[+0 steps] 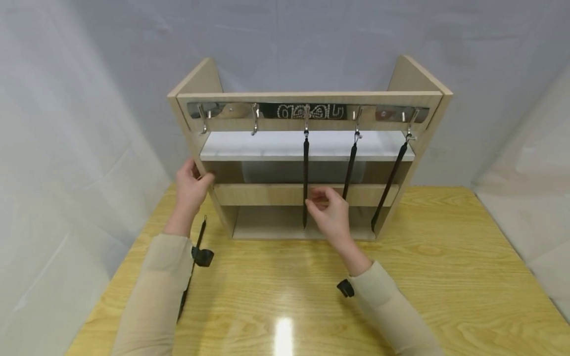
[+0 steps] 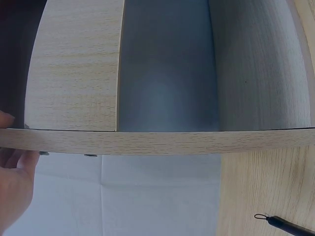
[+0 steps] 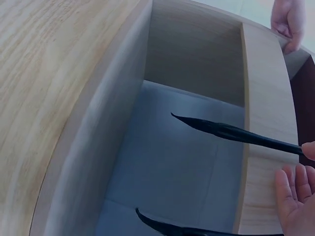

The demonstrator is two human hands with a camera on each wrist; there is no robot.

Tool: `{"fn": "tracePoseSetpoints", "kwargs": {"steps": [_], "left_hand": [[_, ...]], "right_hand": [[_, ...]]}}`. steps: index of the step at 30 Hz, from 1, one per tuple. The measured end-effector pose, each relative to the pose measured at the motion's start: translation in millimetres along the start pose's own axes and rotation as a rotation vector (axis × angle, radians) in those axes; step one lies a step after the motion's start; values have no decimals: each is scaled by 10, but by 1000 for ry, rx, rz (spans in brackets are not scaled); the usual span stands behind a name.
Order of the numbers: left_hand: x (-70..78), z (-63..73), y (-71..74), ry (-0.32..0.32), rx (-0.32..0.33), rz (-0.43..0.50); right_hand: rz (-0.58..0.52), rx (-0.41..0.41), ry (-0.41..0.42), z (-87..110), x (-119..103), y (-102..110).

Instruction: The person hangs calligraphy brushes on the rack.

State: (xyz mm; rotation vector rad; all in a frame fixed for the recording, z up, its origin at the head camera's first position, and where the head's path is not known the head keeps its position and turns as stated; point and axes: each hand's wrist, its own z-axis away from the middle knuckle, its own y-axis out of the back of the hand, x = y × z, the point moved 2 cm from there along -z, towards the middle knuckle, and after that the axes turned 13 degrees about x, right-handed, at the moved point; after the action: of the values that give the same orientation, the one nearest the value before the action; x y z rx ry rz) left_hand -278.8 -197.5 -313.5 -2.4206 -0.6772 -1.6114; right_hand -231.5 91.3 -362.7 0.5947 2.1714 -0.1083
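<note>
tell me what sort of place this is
Possibly a staged tabletop workspace: pale sheeting hangs behind and beside a wood-grain table, which bears a wood-look rack with black brush-like tools hanging from its hooks.

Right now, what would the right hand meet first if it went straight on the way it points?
Most likely the black brush on the middle hook, right by the right hand; the wooden crossbar behind seems next, though depth is unclear.

The left hand [image 1: 190, 188] grips a wooden rack [image 1: 262, 195]; the right hand [image 1: 331, 213] is at the leftmost of three hanging brushes [image 1: 306, 168]; another brush [image 1: 202, 233] lies on the table [image 1: 276, 287]
</note>
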Motion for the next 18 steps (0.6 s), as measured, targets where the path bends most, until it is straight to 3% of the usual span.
{"fn": "tracePoseSetpoints", "kwargs": {"steps": [8, 15, 18], "left_hand": [[7, 13, -7, 6, -4, -5], [-13, 7, -5, 10, -2, 3], [-12, 7, 0, 11, -2, 3]], "right_hand": [[-28, 10, 15, -11, -99, 154], [-56, 18, 41, -33, -524, 371], [-55, 20, 52, -49, -503, 433]]}}
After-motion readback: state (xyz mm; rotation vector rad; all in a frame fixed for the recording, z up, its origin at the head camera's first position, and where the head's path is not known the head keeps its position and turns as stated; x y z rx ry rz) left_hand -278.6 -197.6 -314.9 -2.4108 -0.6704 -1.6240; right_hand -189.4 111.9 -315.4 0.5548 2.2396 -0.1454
